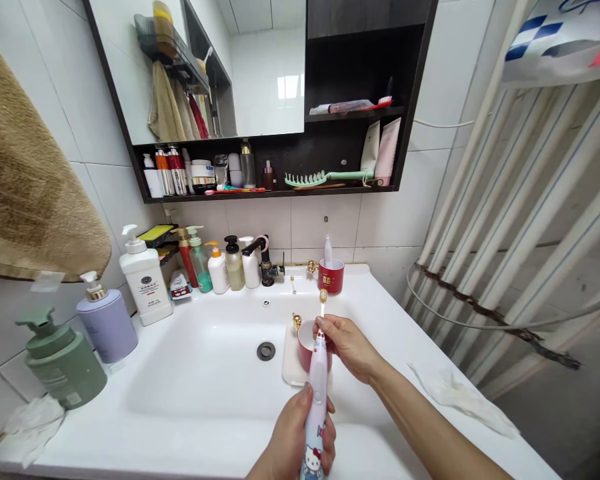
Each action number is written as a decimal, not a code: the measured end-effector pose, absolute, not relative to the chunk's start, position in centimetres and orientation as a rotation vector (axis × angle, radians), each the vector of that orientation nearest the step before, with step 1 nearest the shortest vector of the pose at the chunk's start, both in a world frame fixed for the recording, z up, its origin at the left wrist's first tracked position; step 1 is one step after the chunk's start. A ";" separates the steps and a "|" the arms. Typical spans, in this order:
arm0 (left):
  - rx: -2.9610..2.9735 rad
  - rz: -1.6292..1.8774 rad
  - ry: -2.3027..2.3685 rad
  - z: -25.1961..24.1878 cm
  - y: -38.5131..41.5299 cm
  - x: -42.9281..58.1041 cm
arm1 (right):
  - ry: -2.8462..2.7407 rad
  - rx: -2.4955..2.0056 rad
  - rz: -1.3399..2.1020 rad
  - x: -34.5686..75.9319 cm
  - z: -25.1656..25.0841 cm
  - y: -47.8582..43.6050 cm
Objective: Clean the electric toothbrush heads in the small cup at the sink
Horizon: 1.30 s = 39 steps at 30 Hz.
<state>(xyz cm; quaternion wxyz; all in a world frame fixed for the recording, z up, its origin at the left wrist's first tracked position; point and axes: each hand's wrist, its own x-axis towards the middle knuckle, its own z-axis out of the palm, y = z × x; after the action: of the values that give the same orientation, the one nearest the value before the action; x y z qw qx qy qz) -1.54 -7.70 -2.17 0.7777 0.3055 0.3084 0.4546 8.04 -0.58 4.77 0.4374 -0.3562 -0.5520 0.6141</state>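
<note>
A white electric toothbrush (pixel 319 373) with a cartoon cat print stands upright over the sink (pixel 200 367). My left hand (pixel 294 427) is wrapped round its lower handle. At the upper end my right hand (pixel 353 347) pinches the neck of the brush head (pixel 323 298), whose bristles point up. Just behind the toothbrush, a red cup (pixel 306 333) with a white inside and a gold handle stands on a white soap-dish-like tray (pixel 291 370). On the back ledge, another red cup (pixel 331 277) holds a pale electric toothbrush (pixel 329 251). Beside it is a small loose brush head (pixel 293 284).
A black faucet (pixel 266 263) rises at the back, beside several pump bottles (pixel 219 270). Larger bottles, purple (pixel 109 323) and green (pixel 67 367), line the left rim. Crumpled tissue (pixel 460 397) lies at right, near white pipes (pixel 525 220). A mirror cabinet (pixel 260 143) hangs above.
</note>
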 end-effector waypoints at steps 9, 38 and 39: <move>0.747 1.099 0.794 -2.3 -7.8 -1.2 | -1.434 -1.156 1.150 6.6 3.7 -1.0; 0.727 1.071 0.734 -1.7 -8.4 -1.6 | -1.485 -1.152 0.980 6.3 3.8 -1.2; 0.741 1.097 0.760 -1.7 -8.5 -1.5 | -1.485 -1.148 0.964 6.3 3.8 -1.1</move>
<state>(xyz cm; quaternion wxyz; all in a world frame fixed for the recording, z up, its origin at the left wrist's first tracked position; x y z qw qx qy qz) -1.54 -8.47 -1.72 0.7225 0.3356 0.3442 0.4969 6.30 -1.11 3.82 0.4930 -0.4734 -0.6122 0.3975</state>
